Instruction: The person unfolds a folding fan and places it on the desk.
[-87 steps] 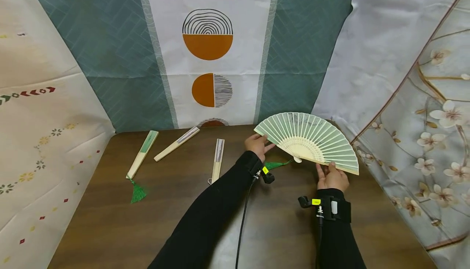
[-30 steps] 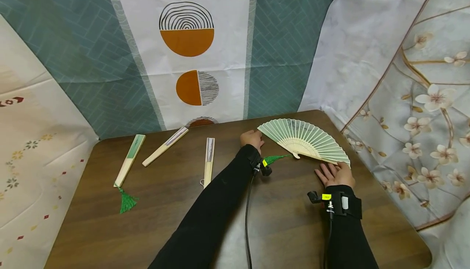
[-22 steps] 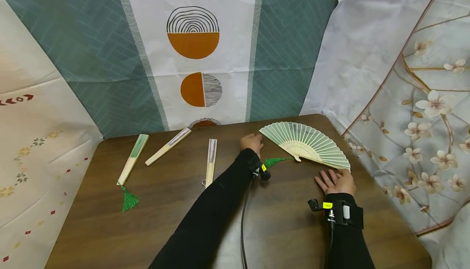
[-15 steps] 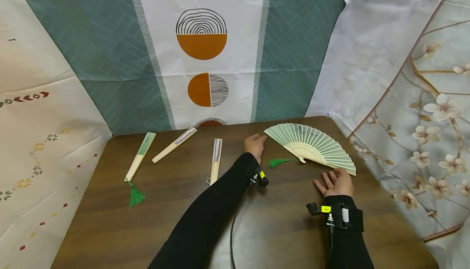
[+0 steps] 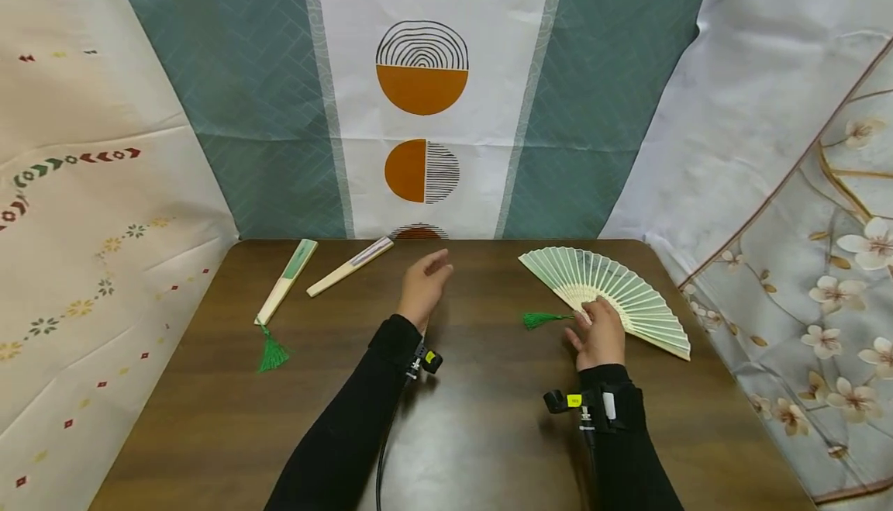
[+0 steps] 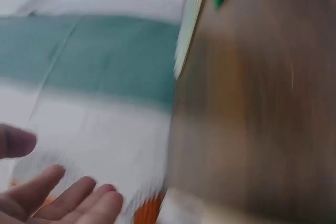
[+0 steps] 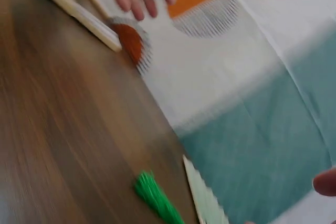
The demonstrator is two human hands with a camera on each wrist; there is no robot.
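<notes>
A pale green folding fan (image 5: 579,269) lies spread out on the right of the table, its green tassel (image 5: 544,319) to the left. My right hand (image 5: 601,334) overlaps the fan's lower edge near the pivot in the head view, fingers loosely bent and thumb apart. Farther left, my left hand (image 5: 424,290) is over the table with relaxed, extended fingers and nothing in them. The left wrist view shows its fingers (image 6: 73,200) spread from the thumb. The folded fan seen earlier at mid-table is hidden behind this hand and forearm.
Two more folded fans lie at the back left: one with a green section (image 5: 286,282) and green tassel (image 5: 273,352), one pale with a grey section (image 5: 350,267). Patterned cloths hang behind and beside the brown table (image 5: 488,418). A cable runs from the left wrist camera.
My left hand has left the spread fan and moved left to mid-table. My right hand has let go of the fan's right end and shifted left toward its pivot. The fan lies flat.
</notes>
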